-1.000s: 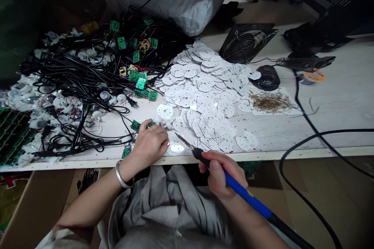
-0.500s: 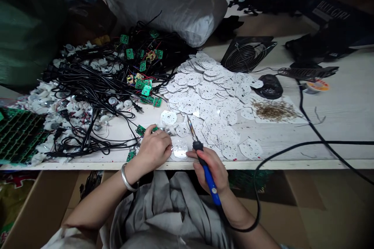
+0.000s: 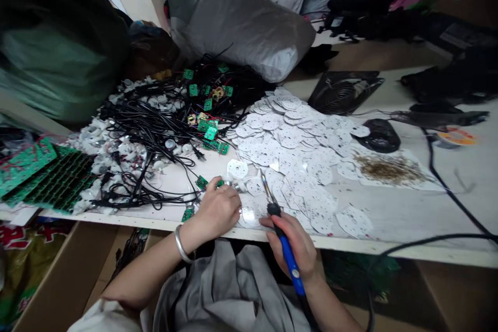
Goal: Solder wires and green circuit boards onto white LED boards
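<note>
Two hands at the bench edge, both closed on something. Left hand (image 3: 218,210) is curled almost shut over a white fitting (image 3: 240,185), wired to a small green circuit board (image 3: 202,182) as far as we can tell; the fingers hide the exact grip. Right hand (image 3: 295,249) is wrapped in a pen grip round a blue-handled soldering iron (image 3: 288,259), tip angled up and away from the palm, just right of the left fingers.

Main risk as we see it: if the iron is hot, that tip sits close enough to burn the left fingers or mark the shiny perforated disc (image 3: 249,216) under it. We can't tell its temperature. A slip of the left grip could also tear the board's leads, and a snag in the black cable tangle (image 3: 148,124) left of the left hand could drag parts off the bench (image 3: 389,218).

Containers: the grey sack (image 3: 237,23) beyond both hands is bulging, contents hidden. Open cardboard box (image 3: 73,270) below the left forearm has a dark cable bundle (image 3: 130,259) in it, rest unclear.
</note>
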A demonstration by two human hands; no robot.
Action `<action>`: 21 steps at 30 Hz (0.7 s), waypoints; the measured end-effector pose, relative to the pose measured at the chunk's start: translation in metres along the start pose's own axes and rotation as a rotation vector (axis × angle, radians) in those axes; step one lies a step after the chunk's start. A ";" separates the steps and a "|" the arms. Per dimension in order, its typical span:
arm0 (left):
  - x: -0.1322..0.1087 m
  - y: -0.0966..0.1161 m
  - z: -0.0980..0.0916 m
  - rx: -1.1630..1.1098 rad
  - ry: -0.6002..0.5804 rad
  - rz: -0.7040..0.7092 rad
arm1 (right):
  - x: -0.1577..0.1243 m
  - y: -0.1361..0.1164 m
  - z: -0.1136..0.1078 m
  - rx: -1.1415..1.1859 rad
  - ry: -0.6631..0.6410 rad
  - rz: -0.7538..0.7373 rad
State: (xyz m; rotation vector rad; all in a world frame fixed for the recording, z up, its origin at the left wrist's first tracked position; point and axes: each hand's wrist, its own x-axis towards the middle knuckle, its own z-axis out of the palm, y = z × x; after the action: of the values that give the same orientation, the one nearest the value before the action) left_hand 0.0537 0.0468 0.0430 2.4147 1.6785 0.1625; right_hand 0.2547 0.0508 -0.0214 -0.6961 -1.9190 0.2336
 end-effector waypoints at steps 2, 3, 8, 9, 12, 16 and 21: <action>-0.002 0.001 0.002 0.034 0.006 0.002 | -0.002 0.003 0.000 -0.008 -0.011 -0.015; -0.002 0.000 0.003 0.049 0.015 0.007 | -0.003 0.004 0.000 -0.003 -0.011 -0.030; -0.008 -0.003 0.008 0.062 0.134 0.069 | -0.003 0.009 0.003 -0.017 0.016 -0.058; -0.009 -0.004 0.007 0.052 0.176 0.086 | -0.002 0.009 0.004 -0.020 0.017 -0.067; -0.019 -0.013 -0.002 0.021 0.292 0.114 | 0.001 0.007 0.003 -0.049 0.023 -0.080; -0.046 -0.053 -0.031 0.053 0.429 -0.032 | -0.001 0.008 0.003 -0.080 0.027 -0.071; -0.083 -0.122 -0.073 0.367 0.234 -0.396 | -0.008 0.011 0.004 -0.065 0.015 -0.064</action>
State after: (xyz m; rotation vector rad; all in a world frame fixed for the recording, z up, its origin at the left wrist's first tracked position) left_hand -0.1016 0.0171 0.0893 2.3025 2.4443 0.0835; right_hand 0.2577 0.0559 -0.0342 -0.6771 -1.9383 0.1261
